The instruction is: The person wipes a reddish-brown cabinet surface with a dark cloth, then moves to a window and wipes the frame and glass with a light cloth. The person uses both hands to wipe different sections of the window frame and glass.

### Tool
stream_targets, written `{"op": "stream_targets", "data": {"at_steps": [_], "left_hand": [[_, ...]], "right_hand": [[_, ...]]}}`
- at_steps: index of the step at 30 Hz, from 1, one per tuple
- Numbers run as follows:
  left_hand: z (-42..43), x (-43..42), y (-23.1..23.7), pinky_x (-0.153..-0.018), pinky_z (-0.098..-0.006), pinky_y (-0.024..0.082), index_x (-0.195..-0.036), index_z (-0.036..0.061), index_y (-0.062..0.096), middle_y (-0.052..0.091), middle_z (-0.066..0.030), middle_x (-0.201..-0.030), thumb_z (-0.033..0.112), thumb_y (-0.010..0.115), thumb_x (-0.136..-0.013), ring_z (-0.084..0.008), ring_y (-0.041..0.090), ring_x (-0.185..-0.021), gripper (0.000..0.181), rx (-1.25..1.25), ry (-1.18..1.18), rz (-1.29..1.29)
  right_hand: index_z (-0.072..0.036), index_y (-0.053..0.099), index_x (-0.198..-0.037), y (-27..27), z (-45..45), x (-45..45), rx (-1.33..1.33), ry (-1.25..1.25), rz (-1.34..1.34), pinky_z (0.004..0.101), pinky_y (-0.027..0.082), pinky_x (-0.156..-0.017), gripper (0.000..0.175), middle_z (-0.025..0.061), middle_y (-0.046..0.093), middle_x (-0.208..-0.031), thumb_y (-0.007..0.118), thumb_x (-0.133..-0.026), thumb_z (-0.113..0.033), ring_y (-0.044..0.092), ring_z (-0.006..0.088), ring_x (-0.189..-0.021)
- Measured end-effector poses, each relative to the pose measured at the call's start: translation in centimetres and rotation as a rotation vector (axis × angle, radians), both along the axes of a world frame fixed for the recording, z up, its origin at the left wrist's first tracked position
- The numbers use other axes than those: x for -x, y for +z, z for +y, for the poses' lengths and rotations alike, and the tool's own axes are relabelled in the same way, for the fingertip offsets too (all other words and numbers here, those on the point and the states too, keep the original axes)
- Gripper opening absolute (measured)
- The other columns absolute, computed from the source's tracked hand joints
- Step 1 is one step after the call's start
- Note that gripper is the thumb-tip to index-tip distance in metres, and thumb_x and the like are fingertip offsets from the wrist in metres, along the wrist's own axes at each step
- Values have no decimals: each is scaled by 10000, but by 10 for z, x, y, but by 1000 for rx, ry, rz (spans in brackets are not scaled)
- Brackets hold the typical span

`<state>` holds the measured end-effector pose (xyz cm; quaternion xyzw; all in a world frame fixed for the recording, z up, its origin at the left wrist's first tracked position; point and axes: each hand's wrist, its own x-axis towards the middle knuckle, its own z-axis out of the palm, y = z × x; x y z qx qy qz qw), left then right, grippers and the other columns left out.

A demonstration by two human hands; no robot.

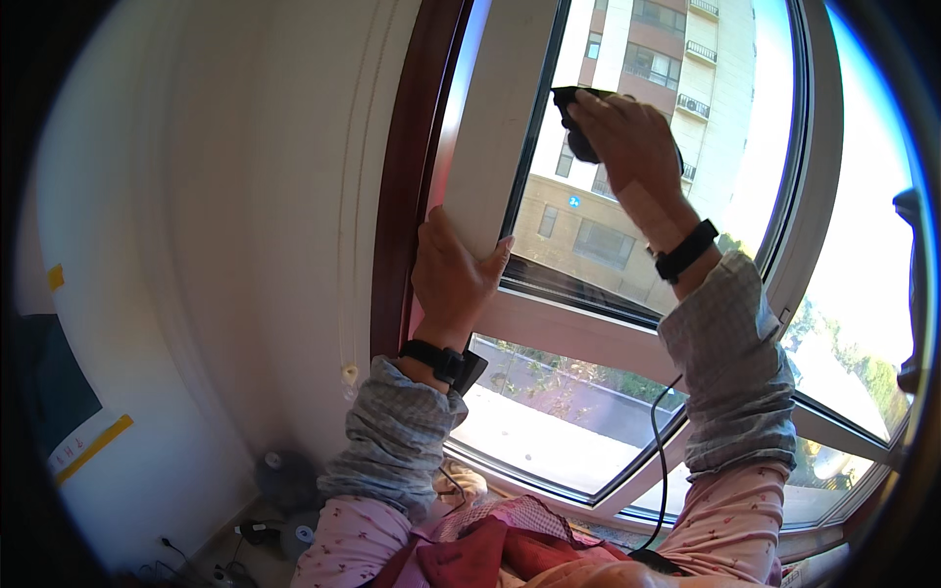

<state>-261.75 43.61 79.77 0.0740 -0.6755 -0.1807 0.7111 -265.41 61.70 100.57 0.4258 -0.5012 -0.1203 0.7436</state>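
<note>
My right hand (pixel 625 143) is raised at the upper middle, closed over a dark cloth (pixel 581 143) against the window glass (pixel 662 198). The cloth is bunched and partly hidden under the palm. Lower and to the left, my left hand (pixel 456 272) grips the left upright of the white window frame (pixel 485 140), its thumb at the frame's inner edge beside the black seal. Each wrist wears a black band, and the rolled grey sleeves cover the forearms.
A beaded blind cord (pixel 349 294) hangs by the left wall, next to a dark red trim (pixel 404 220). Large dark bottles (pixel 285 478) and loose cables stand at the lower left. A black cable (pixel 656 441) runs near my right arm. Lower panes show the outdoors.
</note>
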Motion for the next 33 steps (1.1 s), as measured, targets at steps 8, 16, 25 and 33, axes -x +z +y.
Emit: {"op": "stream_targets", "data": {"at_steps": [8,16,25,33], "left_hand": [[1,3,1,-697,-394,622,-1330,-6,440,574,-184,-1086,477,853,-805,-343,672,-924,824,14,-3,31],[0,0,6,-712,-429,584,-1244,8,469,588,-191,-1030,423,877,-780,-359,657,-915,744,11,-109,14],[-2,8,3,-780,-465,576,-1224,25,491,597,-187,-1092,424,859,-779,-392,638,-981,702,-63,-149,-3],[-3,11,1,-702,-464,597,-1256,27,458,588,-196,-1074,473,853,-783,-392,663,-914,761,-43,-93,20]], "right_hand": [[-155,694,-1135,39,-31,25,187,-68,-24,400,541,-916,243,25,739,-1089,735,-900,-201,693,229,-1078],[-123,707,-1209,-77,-2,23,-113,-101,-58,385,479,-951,400,-3,648,-1304,725,-823,-227,572,196,-1185],[-147,709,-1185,-71,21,26,-290,221,-394,398,523,-946,293,42,735,-1125,673,-898,-98,681,231,-1090],[-117,682,-1147,-86,4,-21,-268,-20,-79,371,507,-889,274,7,690,-1170,716,-881,-171,635,176,-1103]]}}
